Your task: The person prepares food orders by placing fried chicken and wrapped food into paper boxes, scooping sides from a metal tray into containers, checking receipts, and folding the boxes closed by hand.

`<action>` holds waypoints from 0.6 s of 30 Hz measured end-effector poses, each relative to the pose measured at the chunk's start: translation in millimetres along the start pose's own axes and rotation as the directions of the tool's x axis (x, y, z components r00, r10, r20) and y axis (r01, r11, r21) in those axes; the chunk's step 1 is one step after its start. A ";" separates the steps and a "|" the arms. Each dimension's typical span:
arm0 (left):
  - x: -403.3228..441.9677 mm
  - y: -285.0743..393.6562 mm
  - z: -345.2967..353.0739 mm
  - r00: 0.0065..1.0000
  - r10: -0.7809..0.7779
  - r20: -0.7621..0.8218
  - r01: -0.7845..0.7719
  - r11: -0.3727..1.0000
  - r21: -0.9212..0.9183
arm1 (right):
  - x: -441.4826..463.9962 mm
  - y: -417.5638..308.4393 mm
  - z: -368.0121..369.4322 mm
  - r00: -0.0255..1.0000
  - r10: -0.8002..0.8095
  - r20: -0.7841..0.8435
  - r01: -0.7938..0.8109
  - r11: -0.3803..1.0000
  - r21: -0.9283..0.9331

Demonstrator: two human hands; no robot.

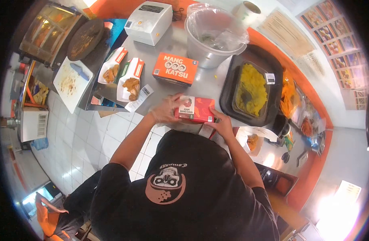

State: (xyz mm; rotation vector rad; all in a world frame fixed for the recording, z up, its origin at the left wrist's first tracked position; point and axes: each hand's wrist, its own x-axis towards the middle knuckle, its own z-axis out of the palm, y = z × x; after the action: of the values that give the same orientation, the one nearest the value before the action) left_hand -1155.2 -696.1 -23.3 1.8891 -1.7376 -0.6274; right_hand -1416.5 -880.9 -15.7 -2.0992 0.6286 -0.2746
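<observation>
A red printed food box (195, 109) with a white label panel is held level just in front of my body, at the near edge of the metal counter. My left hand (167, 109), in a clear plastic glove, grips its left end. At the right end my right hand (220, 122) holds the box's corner, fingers curled along the side. Just beyond lies an orange box marked MANG KATSU (175, 69). To the left, two open paper boxes (130, 80) hold fried chicken pieces, with a printed slip (141, 97) beside the nearer one.
A white label printer (148, 23) and a plastic-lined bucket (210, 48) stand at the back. On the right, a black tray (231, 76) carries a container of yellow food (253, 86). A knife (80, 72) lies on a white cutting board (68, 94) at left. Another person's orange-and-black clothing (52, 219) shows lower left.
</observation>
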 end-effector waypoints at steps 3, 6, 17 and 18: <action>0.3 -3.5 7.2 0.997 0.043 -0.068 -0.044 0.999 -0.022 | -1.3 10.0 3.7 0.998 -0.039 -0.044 0.040 0.999 0.015; -2.2 -11.4 10.0 0.996 0.056 -0.067 -0.059 0.997 -0.049 | -2.7 10.9 4.4 0.996 -0.063 -0.059 0.061 0.997 -0.038; -6.7 -1.9 3.8 0.996 0.087 0.028 -0.086 0.996 -0.014 | -8.5 23.6 12.2 0.997 -0.057 -0.061 0.051 0.995 -0.089; -8.2 -2.6 6.5 0.995 0.101 0.013 -0.101 0.995 -0.005 | -10.1 25.1 12.4 0.998 -0.037 -0.048 0.033 0.996 -0.077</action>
State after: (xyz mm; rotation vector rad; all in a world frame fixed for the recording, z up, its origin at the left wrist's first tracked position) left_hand -1158.0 -688.1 -29.9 1.7850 -1.8261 -0.6056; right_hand -1428.3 -878.5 -43.0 -2.1842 0.6411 -0.3277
